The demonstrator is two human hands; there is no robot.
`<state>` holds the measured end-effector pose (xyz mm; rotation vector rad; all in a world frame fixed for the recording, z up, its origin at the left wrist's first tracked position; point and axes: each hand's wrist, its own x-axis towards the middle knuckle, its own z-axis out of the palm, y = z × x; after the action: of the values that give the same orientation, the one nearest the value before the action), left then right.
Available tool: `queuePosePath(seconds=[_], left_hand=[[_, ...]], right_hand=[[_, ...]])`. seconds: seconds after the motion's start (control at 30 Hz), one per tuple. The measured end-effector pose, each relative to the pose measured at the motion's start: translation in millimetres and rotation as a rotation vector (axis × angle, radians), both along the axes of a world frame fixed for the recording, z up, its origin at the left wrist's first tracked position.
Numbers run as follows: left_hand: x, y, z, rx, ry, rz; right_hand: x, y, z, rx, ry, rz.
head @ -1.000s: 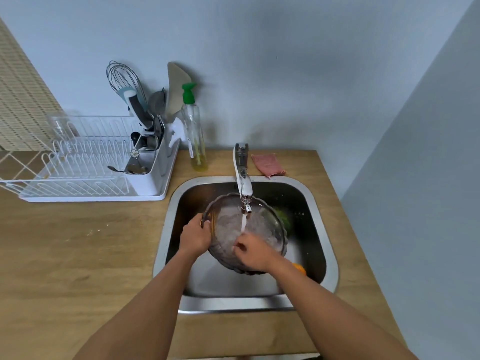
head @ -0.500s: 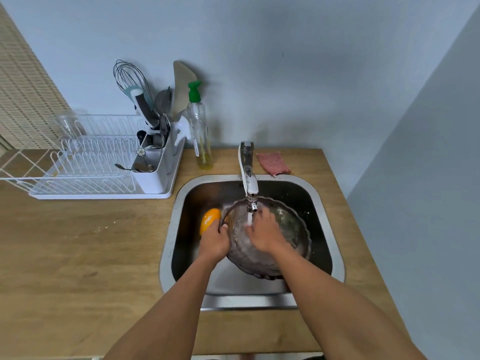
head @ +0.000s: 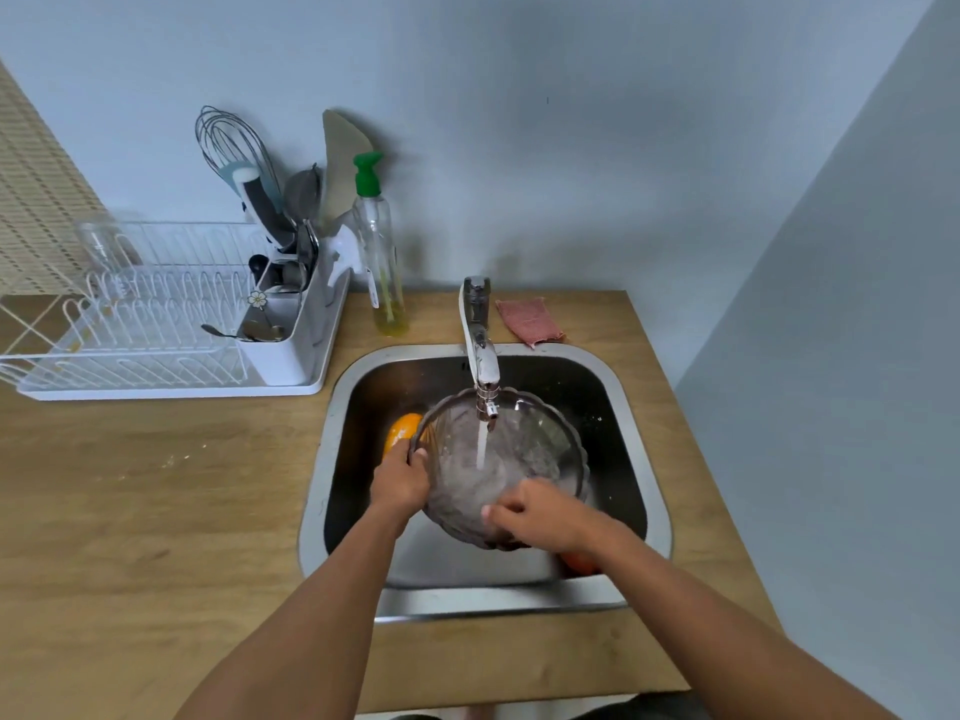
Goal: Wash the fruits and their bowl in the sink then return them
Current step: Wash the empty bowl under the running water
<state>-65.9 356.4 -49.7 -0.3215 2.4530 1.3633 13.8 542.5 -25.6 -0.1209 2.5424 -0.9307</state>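
Bowl-rinsing stage, head view. The scalloped clear glass bowl (head: 501, 462) is held tilted inside the stainless-steel sink (head: 631, 407), directly beneath the chrome tap (head: 480, 350), whose stream of water (head: 482, 449) falls into the bowl's interior. The left hand (head: 401, 483) grips the bowl's left rim, fingers (head: 418, 454) clamped over the edge. The right hand (head: 540, 514) lies at the near rim with its fingers loosely curled against the inner wall; whether they pinch the rim or merely rub the glass cannot be told.

Change: half a second ago the right hand was pressed deep in the bowl, just under the spout; it has since swept back to the near edge, while the left hand has kept its hold on the left rim. A second ago the bowl sat further left with the right hand low at its front, so the scrubbing appears to travel round the inside. This suggests the bowl's wash is in progress, not finished.

The fruits remain in the sink: an orange-yellow rounded fruit (head: 401, 431) lies just beside the bowl, behind the left hand, and an orange-red fruit (head: 582, 563) shows partly beneath the right wrist. The earlier frame showed a green fruit behind the bowl; it is now hidden. Nothing has yet been returned to the wooden table (head: 156, 511).
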Motion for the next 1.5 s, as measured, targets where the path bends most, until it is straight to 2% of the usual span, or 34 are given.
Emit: queuePosePath(seconds=[0.1, 0.23, 0.3, 0.37, 0.43, 0.57, 0.73, 0.87, 0.97, 1.17, 1.27, 1.33, 1.5], left_hand=[[2, 5, -4, -0.045, 0.008, -0.012], [7, 13, -5, -0.037, 0.011, -0.004], [7, 12, -4, -0.028, 0.011, -0.025], [8, 11, -2, -0.030, 0.013, -0.032], [6, 9, 1, -0.041, 0.014, -0.020], [0, 2, 7, -0.048, 0.023, -0.059], [-9, -4, 13, -0.087, 0.060, -0.047], [-18, -10, 19, -0.154, 0.108, -0.069], [-18, -14, 20, -0.173, 0.130, -0.090], [-9, -4, 21, -0.177, 0.140, -0.076], [-9, -8, 23, -0.199, 0.175, -0.049], [-11, -11, 25, -0.207, 0.189, -0.054], [-16, -6, 27, -0.170, 0.152, -0.096]], right_hand=[[-9, 31, 0, 0.185, 0.001, -0.102], [-31, 35, -8, 0.443, 0.122, -0.236], [-43, 30, -11, 0.504, 0.164, -0.321], [-55, 19, -10, 0.424, 0.105, -0.438], [-66, -1, -8, 0.276, 0.057, -0.464], [-72, -42, -2, 0.133, 0.078, -0.264], [-46, -60, -3, -0.203, 0.007, -0.158], [-29, -29, -5, -0.084, -0.055, -0.072], [-30, 3, -7, 0.043, -0.097, -0.140], [-47, 17, -3, 0.302, 0.115, -0.303], [-50, 7, -9, 0.386, 0.132, -0.136], [-50, -3, -16, 0.333, 0.090, -0.066], [-51, -30, -15, 0.044, 0.014, -0.071]])
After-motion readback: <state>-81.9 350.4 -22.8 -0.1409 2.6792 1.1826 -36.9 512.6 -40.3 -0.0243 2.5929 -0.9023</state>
